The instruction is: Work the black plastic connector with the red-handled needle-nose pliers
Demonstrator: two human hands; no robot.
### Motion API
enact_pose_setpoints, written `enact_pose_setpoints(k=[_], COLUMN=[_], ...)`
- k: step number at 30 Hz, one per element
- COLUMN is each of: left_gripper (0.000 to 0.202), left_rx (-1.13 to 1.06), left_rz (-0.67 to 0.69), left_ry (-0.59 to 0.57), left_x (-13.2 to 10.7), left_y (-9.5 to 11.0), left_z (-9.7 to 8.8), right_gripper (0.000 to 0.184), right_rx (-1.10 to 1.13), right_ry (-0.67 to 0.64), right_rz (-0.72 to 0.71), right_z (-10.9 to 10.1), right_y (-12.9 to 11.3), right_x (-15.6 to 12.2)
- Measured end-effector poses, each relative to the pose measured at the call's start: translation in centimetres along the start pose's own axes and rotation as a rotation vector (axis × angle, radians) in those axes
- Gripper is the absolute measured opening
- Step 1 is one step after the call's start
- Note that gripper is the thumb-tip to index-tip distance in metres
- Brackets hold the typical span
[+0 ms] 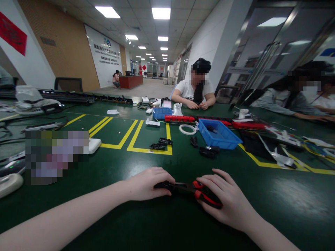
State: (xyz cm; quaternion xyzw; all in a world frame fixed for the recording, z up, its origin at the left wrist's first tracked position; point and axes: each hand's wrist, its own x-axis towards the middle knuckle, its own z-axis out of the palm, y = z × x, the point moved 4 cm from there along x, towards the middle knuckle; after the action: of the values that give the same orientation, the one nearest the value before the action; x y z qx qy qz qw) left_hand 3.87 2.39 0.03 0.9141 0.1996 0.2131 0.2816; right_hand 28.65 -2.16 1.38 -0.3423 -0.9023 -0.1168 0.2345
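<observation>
My right hand is closed round the red and black handles of a pair of pliers, whose jaws point left. In my left hand a small black part is pinched between thumb and fingers, at the tip of the pliers. Whether the jaws grip that part I cannot tell. Beyond my hands, several black parts lie inside a yellow tape outline on the green table. More black parts lie in front of a blue bin.
A smaller blue bin, red strips and a white ring stand farther back. To the left are a white box and cables. Black sheet material lies at right. Across the table sits a person; others sit at right.
</observation>
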Motion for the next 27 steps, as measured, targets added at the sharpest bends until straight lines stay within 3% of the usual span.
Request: enact_pose_setpoints(k=[21,27], left_gripper=[0.029,0.027], left_rx=[0.008,0.012], left_rz=[-0.007,0.051], left_ry=[-0.01,0.026], left_x=[0.01,-0.08], left_y=[0.23,0.26], left_z=[-0.1,-0.25], right_gripper=[0.04,0.037], right_rx=[-0.03,-0.023], right_ry=[0.013,0.034], right_rz=[-0.02,-0.03], right_z=[-0.17,-0.33], right_y=[-0.24,-0.46], right_x=[0.06,0.34])
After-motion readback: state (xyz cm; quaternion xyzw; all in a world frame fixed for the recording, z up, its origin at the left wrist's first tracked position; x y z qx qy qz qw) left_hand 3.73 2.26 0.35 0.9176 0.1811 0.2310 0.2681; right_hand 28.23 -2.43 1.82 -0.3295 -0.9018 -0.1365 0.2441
